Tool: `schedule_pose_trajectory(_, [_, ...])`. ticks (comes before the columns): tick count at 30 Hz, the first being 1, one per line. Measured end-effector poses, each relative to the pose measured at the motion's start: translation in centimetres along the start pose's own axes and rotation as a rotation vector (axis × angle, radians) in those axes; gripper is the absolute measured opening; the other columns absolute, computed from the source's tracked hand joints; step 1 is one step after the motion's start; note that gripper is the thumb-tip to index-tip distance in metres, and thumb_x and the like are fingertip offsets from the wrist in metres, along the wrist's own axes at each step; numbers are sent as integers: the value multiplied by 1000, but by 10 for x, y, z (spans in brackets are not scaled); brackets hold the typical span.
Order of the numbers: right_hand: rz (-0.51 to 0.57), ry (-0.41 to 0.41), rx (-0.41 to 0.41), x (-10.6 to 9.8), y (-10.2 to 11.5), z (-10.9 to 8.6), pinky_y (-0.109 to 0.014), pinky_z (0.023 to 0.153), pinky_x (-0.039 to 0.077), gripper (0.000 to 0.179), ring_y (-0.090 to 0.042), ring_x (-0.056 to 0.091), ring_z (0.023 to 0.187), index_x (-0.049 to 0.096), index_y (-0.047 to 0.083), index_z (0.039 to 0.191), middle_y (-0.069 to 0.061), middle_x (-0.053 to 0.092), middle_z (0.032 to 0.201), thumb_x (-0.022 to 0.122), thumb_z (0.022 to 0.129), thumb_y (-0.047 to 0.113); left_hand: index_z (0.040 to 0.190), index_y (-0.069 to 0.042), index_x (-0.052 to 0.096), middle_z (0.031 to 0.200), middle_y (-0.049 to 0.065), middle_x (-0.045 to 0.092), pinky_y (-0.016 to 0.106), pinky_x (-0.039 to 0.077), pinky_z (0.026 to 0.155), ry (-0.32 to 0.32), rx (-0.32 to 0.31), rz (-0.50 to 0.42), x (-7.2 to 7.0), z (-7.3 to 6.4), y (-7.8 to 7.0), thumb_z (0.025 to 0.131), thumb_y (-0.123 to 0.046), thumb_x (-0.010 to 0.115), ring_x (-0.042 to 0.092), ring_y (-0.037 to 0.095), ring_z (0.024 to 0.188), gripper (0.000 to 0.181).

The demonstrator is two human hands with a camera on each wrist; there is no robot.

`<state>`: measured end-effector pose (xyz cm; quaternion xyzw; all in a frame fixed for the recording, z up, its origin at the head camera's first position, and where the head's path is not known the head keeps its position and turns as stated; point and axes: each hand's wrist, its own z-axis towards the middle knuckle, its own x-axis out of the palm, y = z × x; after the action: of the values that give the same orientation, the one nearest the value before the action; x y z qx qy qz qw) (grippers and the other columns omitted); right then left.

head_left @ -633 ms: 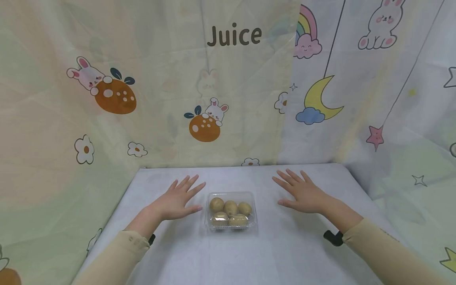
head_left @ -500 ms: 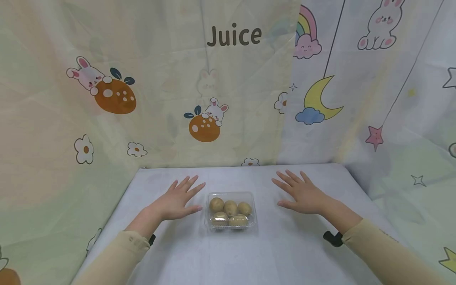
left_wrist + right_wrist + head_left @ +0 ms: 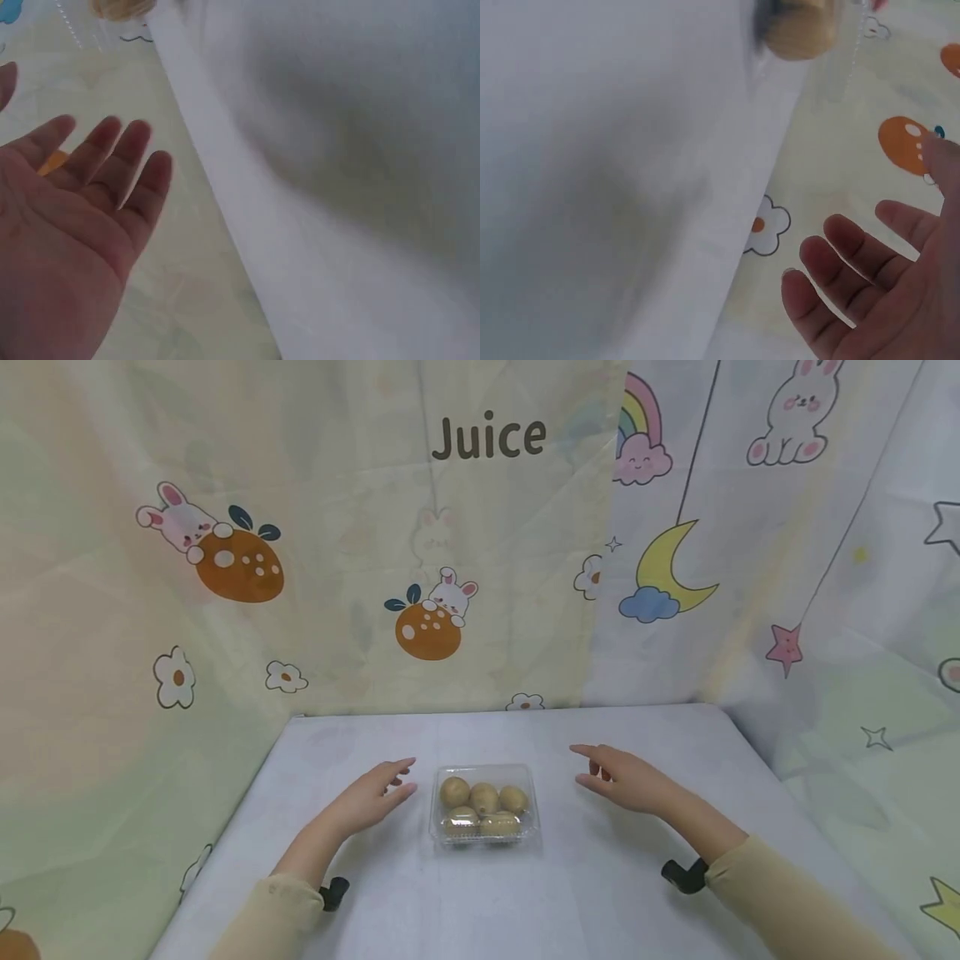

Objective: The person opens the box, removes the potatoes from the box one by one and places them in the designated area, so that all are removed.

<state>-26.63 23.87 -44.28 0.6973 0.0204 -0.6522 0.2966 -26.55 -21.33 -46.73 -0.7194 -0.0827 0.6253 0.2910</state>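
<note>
A clear plastic clamshell box (image 3: 486, 772) sits closed on the white table in the head view, with several tan, egg-shaped fruits or potatoes (image 3: 484, 798) inside. To its left hovers my left hand (image 3: 371, 795), palm turned inward and fingers loosely bent. My right hand (image 3: 626, 779) is on the other side, farther from the box, its fingers pointing toward it. Neither hand touches the box or holds anything. The left wrist view gives the left palm (image 3: 60, 232) with bare, slightly curved fingers. Likewise the right palm (image 3: 889, 292) is bare in the right wrist view.
The white-covered table (image 3: 525, 910) ends at a printed cloth backdrop (image 3: 330, 610) behind and at both sides. A black wrist mount (image 3: 686, 877) juts from beneath the right sleeve, and another mount (image 3: 334, 893) from the left one.
Both hands were spread wide, backs up; now they are turned inward, with fingers closer together and loosely bent. The left has dropped back slightly toward the person. The box stays put.
</note>
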Motion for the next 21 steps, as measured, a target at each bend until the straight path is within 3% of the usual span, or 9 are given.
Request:
schedule_pose_trajectory(4, [180, 22, 62, 10, 1, 6, -30, 67, 47, 58, -14, 55, 78, 43, 24, 149, -1, 62, 96, 56, 98, 48, 151, -23, 41, 128, 1, 61, 42, 53, 89, 57, -81, -171, 13, 0, 3, 98, -45, 57, 63, 17, 105, 60])
schedule_pose_trajectory(8, [392, 48, 135, 24, 2, 11, -33, 64, 50, 57, -20, 57, 74, 40, 28, 150, -11, 63, 98, 56, 98, 46, 154, -20, 33, 119, 10, 62, 36, 56, 77, 122, -113, -504, 26, 0, 9, 101, -32, 56, 66, 19, 87, 60])
schedule_pose_trajectory(11, [535, 64, 173, 36, 4, 15, -35, 62, 51, 60, -23, 57, 69, 36, 27, 151, -14, 61, 95, 55, 98, 47, 157, -18, 25, 116, 17, 62, 39, 58, 73, 174, -86, -721, 37, 0, 14, 103, -25, 52, 67, 23, 84, 61])
schedule_pose_trajectory(15, [665, 74, 200, 52, 8, 19, -36, 59, 52, 61, -22, 56, 65, 31, 23, 154, -15, 62, 92, 53, 100, 44, 158, -22, 19, 110, 16, 60, 42, 60, 69, 212, -66, -861, 48, 1, 17, 103, -24, 48, 67, 22, 84, 62])
schedule_pose_trajectory(21, [805, 93, 234, 71, 9, 23, -37, 56, 55, 61, -21, 57, 63, 24, 27, 156, -11, 62, 91, 50, 102, 41, 158, -33, 20, 96, 10, 62, 43, 59, 65, 212, -132, -1025, 61, 0, 15, 98, -21, 52, 68, 23, 83, 68])
